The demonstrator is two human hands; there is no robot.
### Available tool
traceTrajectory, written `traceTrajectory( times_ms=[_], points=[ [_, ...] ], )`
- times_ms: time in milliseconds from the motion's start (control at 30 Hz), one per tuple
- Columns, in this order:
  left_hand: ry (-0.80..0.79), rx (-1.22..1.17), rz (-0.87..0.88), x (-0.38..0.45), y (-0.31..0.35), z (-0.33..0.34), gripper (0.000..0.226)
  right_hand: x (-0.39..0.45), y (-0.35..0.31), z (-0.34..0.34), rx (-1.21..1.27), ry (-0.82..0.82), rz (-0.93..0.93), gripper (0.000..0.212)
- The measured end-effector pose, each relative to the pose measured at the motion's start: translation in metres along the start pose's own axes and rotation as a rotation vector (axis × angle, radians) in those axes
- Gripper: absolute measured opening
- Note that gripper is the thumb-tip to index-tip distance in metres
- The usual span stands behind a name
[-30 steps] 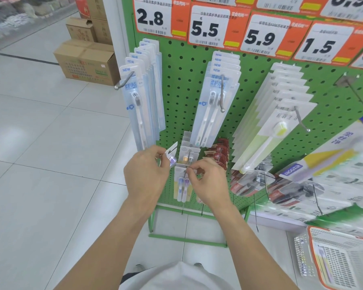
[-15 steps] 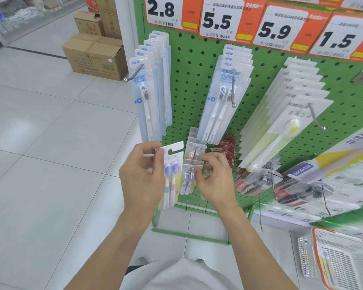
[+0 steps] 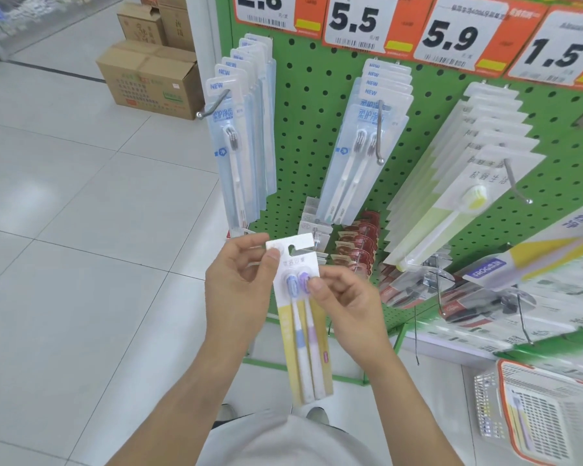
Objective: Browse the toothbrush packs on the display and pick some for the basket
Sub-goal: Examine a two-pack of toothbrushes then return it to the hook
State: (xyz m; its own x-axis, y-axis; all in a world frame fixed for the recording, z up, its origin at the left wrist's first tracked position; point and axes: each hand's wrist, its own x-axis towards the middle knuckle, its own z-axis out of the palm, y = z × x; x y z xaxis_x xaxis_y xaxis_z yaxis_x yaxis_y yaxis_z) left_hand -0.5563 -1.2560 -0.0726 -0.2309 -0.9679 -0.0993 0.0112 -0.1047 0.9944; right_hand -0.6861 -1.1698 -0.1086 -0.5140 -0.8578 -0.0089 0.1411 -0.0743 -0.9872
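a two-brush toothbrush pack (image 3: 303,317) is held upright in front of the green pegboard display (image 3: 320,105), clear of its hooks. its top corner is pinched by the left hand (image 3: 239,280); its right edge near the brush heads is pinched by the right hand (image 3: 345,297). the basket (image 3: 505,401) sits low right.

Four price tags hang along the top of the green pegboard (image 3: 317,105): 2.8 (image 3: 260,1), 5.5 (image 3: 354,20), 5.9 (image 3: 450,37) and 1.5 (image 3: 556,55). The blue toothbrush packs (image 3: 231,136) say NEW. A box (image 3: 485,269) on the right says FROG.
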Motion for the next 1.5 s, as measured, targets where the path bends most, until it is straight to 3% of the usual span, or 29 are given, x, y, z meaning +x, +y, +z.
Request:
traceTrajectory(
  times_ms=[167,267,467,600,767,867,1067,1400,1500],
  points=[
    [-0.230,0.037,-0.107,-0.008,-0.006,-0.002,0.015,0.000,-0.011,0.001,0.073,0.122,0.054,0.033],
    [-0.200,0.036,-0.125,-0.012,-0.010,-0.002,0.015,-0.003,-0.012,-0.002,0.009,0.104,0.075,0.035],
    [-0.141,0.008,-0.135,-0.008,-0.010,-0.008,0.014,-0.009,-0.004,-0.019,-0.117,-0.131,0.096,0.036],
    [-0.191,0.014,-0.188,-0.008,-0.012,-0.012,0.013,-0.011,-0.006,-0.017,-0.103,-0.127,0.123,0.034],
    [-0.381,0.153,-0.244,-0.017,-0.019,-0.019,0.012,-0.012,-0.006,-0.013,0.083,0.001,0.159,0.038],
    [-0.346,0.154,-0.234,-0.022,-0.023,-0.020,0.011,-0.014,-0.006,-0.013,0.062,-0.015,0.188,0.035],
    [-0.285,0.121,-0.214,-0.024,-0.026,-0.024,0.012,-0.021,-0.004,-0.021,-0.061,-0.215,0.258,0.039],
    [-0.402,0.068,-0.182,-0.028,-0.035,-0.029,0.023,-0.033,0.004,-0.014,0.043,-0.111,0.275,0.038],
    [-0.348,0.056,-0.152,-0.030,-0.040,-0.027,0.025,-0.036,0.005,-0.015,-0.003,-0.115,0.248,0.037]
  ],
)
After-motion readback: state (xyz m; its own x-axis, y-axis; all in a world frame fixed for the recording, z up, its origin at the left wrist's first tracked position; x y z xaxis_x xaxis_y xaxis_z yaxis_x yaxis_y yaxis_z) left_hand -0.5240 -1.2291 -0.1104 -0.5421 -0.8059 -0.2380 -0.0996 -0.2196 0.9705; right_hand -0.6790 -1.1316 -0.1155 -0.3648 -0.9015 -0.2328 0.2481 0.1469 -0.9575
